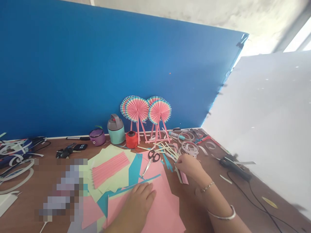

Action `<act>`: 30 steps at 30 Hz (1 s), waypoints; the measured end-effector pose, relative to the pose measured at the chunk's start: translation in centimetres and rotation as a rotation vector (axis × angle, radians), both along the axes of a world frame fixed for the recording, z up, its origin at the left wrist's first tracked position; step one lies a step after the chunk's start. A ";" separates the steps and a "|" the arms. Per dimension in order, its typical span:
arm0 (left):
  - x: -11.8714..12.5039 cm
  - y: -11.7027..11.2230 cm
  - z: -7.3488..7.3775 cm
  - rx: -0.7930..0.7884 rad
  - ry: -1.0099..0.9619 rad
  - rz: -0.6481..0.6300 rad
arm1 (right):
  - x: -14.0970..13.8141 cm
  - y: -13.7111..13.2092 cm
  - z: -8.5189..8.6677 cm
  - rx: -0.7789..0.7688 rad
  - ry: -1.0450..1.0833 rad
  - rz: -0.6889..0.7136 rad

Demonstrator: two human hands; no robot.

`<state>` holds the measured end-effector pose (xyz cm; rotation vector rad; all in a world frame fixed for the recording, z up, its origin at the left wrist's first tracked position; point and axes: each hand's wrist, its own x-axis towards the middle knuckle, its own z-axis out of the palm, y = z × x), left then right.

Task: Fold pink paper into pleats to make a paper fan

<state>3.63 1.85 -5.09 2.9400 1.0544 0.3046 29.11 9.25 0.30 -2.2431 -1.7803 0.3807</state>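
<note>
My left hand [138,200] lies flat with its fingers stretched on a pink paper sheet [162,207] near the table's front. My right hand [188,165] reaches further back and right, its fingers closed in a pinch on thin paper strips [167,149] at the edge of a loose pile. Black-handled scissors [152,160] lie on the pink sheet between the two hands. A pleated pink paper [109,168] rests on pale green sheets to the left. Blue paper pieces [134,168] lie beside it.
Pink and blue paper fans [145,111] stand against the blue board [97,71]. A teal flask [116,130], a purple pot [97,136] and a red thread spool [131,139] stand by them. A glue gun [234,165] with cable lies right. White paper rings [189,145] lie behind.
</note>
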 end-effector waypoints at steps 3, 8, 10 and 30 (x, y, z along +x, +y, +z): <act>0.1 -0.3 0.3 -0.009 0.021 0.012 | -0.4 -0.2 -0.3 -0.036 -0.064 -0.003; 0.4 -0.9 0.4 -0.026 0.107 0.030 | -1.2 -0.1 -1.2 -0.018 -0.096 0.014; 0.5 -1.1 0.1 -0.026 0.129 0.022 | -1.4 -0.1 -1.1 -0.005 -0.080 0.035; 0.7 -1.5 0.3 -0.023 0.126 0.096 | -5.4 -1.7 -1.4 -0.141 0.859 0.599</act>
